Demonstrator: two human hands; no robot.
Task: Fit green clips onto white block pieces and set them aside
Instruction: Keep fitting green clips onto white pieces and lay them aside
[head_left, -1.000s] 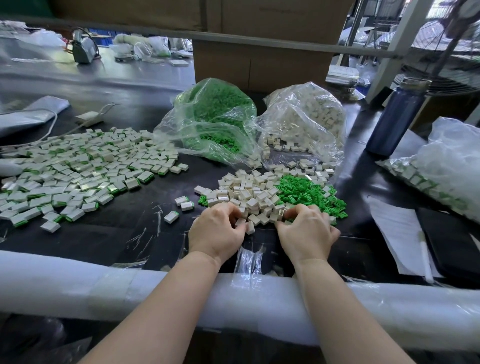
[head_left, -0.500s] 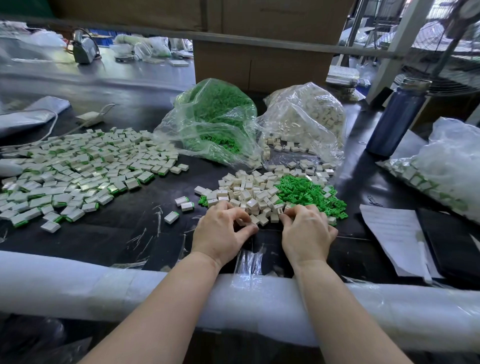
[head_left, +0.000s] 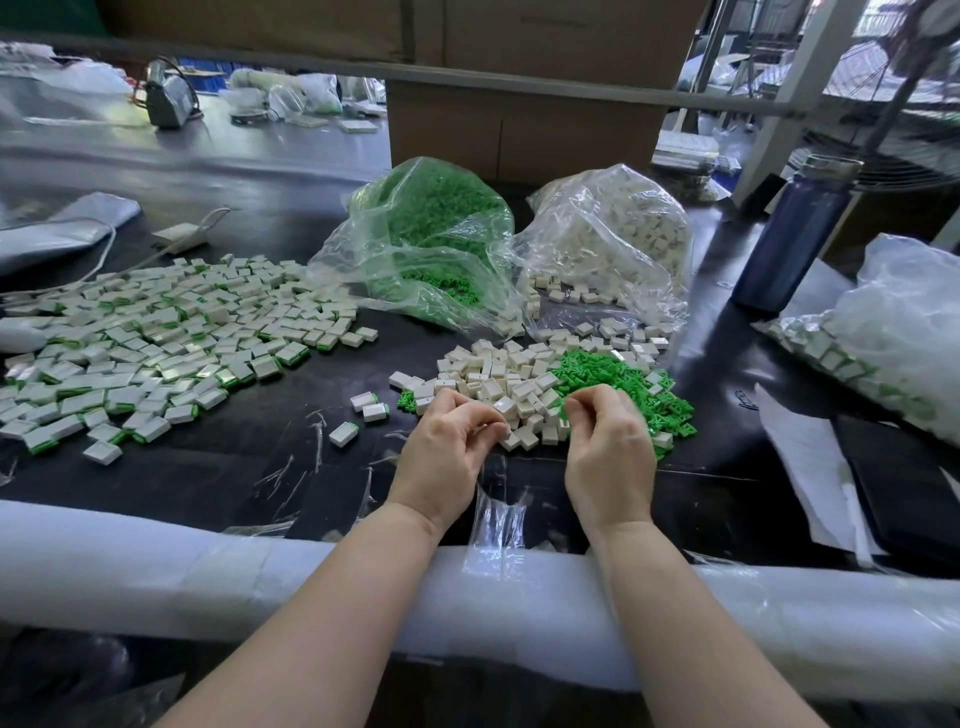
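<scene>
Closest in, both forearms cross the padded white table edge (head_left: 156, 566), and the left hand (head_left: 447, 452) sits with fingers curled in, fingertips pinching something small and pale — a white block by the look of it, though it's mostly hidden. The right hand (head_left: 608, 457) is curled too, fingertips drawn together just beside the pile; what it holds, if anything, I cannot tell, it's blurred. Right in front of the fingertips lie the loose white blocks (head_left: 498, 379), with the green clips (head_left: 618, 384) heaped just beyond the right hand. Risk here: tiny parts, a blind pinch — a clip could go on crooked or skip away into the heap. Off to the left of the left hand, the finished pieces (head_left: 156, 338) spread wide. Farther back, the bag of green clips (head_left: 431, 234) and the bag of white blocks (head_left: 613, 234).
</scene>
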